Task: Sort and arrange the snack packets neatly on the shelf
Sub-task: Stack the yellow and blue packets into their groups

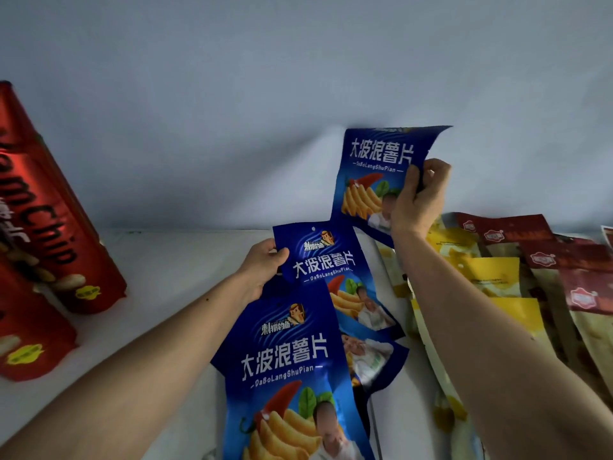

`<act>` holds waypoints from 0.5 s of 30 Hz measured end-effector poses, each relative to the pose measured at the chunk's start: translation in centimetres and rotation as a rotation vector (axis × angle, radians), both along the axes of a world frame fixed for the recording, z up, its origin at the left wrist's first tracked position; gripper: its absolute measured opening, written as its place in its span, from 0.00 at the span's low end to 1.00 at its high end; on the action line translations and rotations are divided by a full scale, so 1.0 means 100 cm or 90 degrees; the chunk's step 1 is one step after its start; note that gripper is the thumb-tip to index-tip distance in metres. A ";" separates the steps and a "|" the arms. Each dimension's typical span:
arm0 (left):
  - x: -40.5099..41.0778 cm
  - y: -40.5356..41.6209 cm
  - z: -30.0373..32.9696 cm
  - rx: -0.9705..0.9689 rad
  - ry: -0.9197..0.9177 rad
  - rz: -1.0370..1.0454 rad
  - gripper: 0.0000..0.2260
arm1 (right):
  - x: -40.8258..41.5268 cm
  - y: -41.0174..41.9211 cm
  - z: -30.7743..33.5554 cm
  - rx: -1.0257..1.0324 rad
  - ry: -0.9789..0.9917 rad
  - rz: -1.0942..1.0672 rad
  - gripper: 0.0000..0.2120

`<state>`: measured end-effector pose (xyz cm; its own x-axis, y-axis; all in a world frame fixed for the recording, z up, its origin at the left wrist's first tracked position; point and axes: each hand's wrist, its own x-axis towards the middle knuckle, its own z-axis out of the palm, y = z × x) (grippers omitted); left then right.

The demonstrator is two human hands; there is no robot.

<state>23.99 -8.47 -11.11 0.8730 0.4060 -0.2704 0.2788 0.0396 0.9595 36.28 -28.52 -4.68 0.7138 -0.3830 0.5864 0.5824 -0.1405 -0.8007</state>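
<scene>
- Pinching one blue crisp packet [374, 174] in my right hand [419, 197], raised against the wall.
- My left hand [262, 263] grips a second blue packet's [326, 270] edge.
- Yellow packets [487, 273] lie beneath my right forearm.

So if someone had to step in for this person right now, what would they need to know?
Right hand grips a raised blue packet by its right edge, held up against the wall.
Left hand pinches the top left corner of another blue packet, which lies on a loose blue stack on the white shelf.
Red bags stand at left; yellow packets and dark red packets lie overlapped at right.
Left: straighten the blue ones and place the held packet.
</scene>
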 end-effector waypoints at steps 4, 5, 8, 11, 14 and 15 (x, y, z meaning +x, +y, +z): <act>-0.011 0.003 -0.001 -0.029 -0.033 -0.013 0.07 | 0.004 0.000 0.000 0.104 0.041 -0.061 0.05; -0.013 0.003 -0.001 -0.038 -0.038 -0.012 0.08 | 0.004 0.001 -0.001 0.111 0.046 -0.066 0.05; -0.018 0.001 0.001 -0.051 -0.059 -0.002 0.07 | 0.001 0.005 -0.006 0.089 0.080 -0.023 0.04; -0.019 -0.002 0.002 -0.054 -0.097 0.008 0.06 | -0.005 0.013 -0.014 0.073 0.158 0.078 0.06; -0.018 -0.008 0.007 -0.036 -0.140 0.000 0.05 | -0.014 0.018 -0.021 0.089 0.232 0.197 0.04; -0.016 -0.010 0.009 -0.026 -0.147 0.002 0.05 | -0.017 0.019 -0.022 0.113 0.259 0.247 0.04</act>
